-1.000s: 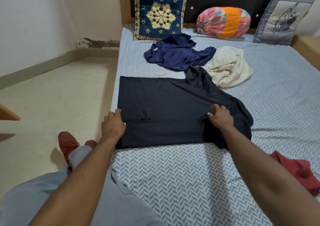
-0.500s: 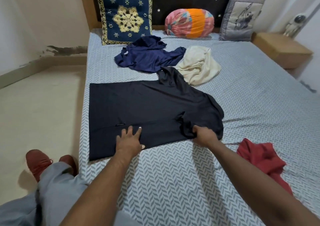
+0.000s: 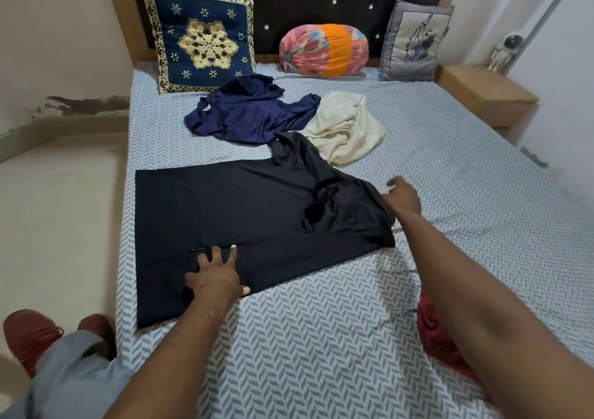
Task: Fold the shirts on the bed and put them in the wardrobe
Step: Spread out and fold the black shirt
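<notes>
Pressing black shirt (image 3: 241, 213) w/ flat, spread L hand (image 3: 217, 277); R hand (image 3: 401, 198) at shoulder edge, grip unclear.

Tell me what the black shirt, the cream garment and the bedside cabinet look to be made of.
Black shirt: thin, smooth knit, likely synthetic; it lies flat with a faint sheen near the collar.
Cream garment: soft matte fabric, perhaps cotton; it bunches in dull folds.
Bedside cabinet: light wood or wood-look laminate, matte; flat, tan, hard-edged faces.
</notes>
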